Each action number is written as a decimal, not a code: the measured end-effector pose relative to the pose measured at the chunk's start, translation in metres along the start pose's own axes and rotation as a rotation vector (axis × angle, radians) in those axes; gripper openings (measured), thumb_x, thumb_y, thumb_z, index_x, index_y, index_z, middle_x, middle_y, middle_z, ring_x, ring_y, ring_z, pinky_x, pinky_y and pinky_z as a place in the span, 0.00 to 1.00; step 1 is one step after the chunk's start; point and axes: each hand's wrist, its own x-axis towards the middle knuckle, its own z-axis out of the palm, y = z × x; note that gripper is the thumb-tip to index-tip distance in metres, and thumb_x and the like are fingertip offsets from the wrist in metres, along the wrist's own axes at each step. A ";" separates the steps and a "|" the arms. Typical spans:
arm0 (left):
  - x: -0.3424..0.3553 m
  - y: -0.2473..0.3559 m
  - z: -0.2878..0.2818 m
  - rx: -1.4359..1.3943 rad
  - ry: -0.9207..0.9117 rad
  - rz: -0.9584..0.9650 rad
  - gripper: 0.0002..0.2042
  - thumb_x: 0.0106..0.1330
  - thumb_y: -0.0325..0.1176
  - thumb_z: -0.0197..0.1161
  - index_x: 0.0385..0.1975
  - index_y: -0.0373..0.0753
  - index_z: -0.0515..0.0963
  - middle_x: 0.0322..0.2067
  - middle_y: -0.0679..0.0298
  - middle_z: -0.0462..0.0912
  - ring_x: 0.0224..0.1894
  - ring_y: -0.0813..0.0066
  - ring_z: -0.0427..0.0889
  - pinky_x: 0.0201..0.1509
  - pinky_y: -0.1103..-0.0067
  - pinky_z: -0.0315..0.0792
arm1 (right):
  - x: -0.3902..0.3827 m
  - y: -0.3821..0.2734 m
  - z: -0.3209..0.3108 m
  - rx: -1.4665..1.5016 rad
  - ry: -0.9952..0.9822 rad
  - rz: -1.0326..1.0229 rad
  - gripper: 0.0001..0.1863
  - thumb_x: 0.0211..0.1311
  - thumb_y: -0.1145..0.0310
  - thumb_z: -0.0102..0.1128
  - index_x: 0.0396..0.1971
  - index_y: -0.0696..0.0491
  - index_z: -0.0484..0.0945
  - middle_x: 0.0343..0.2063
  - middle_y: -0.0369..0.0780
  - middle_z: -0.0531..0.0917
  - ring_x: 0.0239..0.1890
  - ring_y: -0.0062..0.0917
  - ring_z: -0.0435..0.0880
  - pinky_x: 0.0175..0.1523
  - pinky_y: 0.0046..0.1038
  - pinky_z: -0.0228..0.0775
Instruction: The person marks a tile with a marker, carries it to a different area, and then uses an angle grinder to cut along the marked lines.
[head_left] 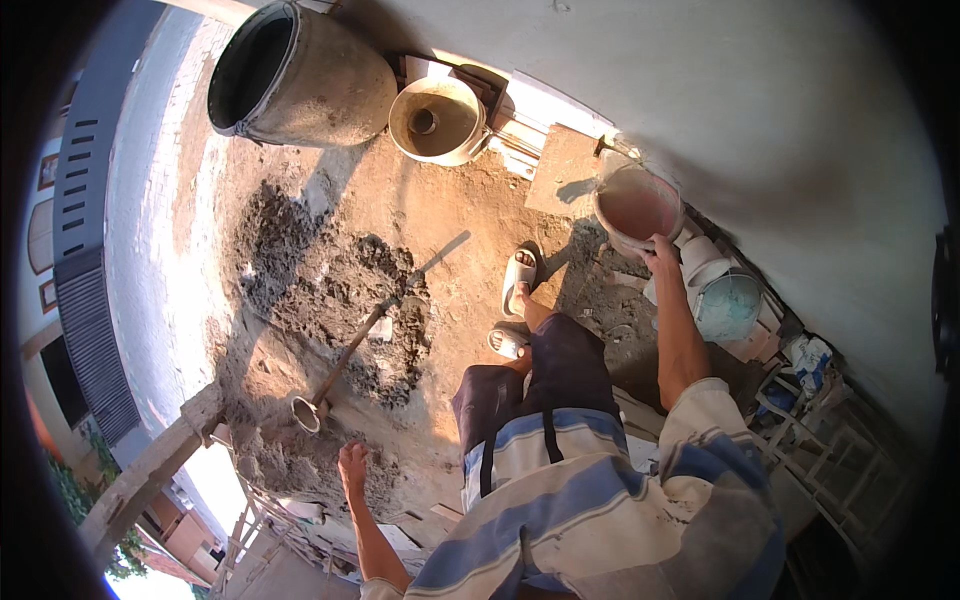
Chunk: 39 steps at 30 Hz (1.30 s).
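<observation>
My right hand [660, 254] is closed on the near rim of a round bucket [640, 206] by the wall, its inside reddish-brown. My left hand [352, 468] hangs apart from everything on the other side, its fingers loosely bent with nothing in them. Nearest to it is a small pale round container [306, 413], seen at its mouth. A long-handled tool [350, 357] leans across a heap of wet grey mortar [300, 270]; its working end is not clear.
A large drum [335, 85] and a pale bucket [462, 150] with a small cup inside stand ahead. Boards [560, 172] lean near the wall. Beside my right arm are a greenish bucket [727, 305] and a wooden frame [815, 440]. A beam [150, 480] crosses at the left.
</observation>
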 end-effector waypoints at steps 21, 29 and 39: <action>-0.300 -0.238 0.242 -0.244 -0.229 -0.508 0.24 0.73 0.39 0.58 0.64 0.32 0.71 0.53 0.52 0.84 0.50 0.63 0.86 0.53 0.69 0.79 | 0.172 -0.121 -0.053 -0.602 -0.137 -0.022 0.06 0.60 0.83 0.50 0.34 0.70 0.66 0.49 0.62 0.71 0.56 0.66 0.74 0.62 0.68 0.76; -0.306 -0.229 0.264 -0.297 -0.142 -0.486 0.24 0.77 0.42 0.56 0.65 0.32 0.71 0.54 0.52 0.84 0.52 0.63 0.86 0.53 0.71 0.77 | 0.158 -0.125 -0.131 -0.699 -0.083 -0.017 0.09 0.62 0.77 0.55 0.35 0.68 0.71 0.49 0.55 0.72 0.53 0.50 0.76 0.62 0.55 0.80; -0.306 -0.223 0.290 -0.295 -0.164 -0.492 0.24 0.77 0.42 0.57 0.65 0.33 0.71 0.53 0.53 0.84 0.51 0.65 0.86 0.53 0.72 0.77 | 0.144 -0.142 -0.173 -0.538 0.166 0.008 0.21 0.63 0.78 0.52 0.52 0.75 0.62 0.65 0.73 0.48 0.68 0.79 0.40 0.65 0.59 0.75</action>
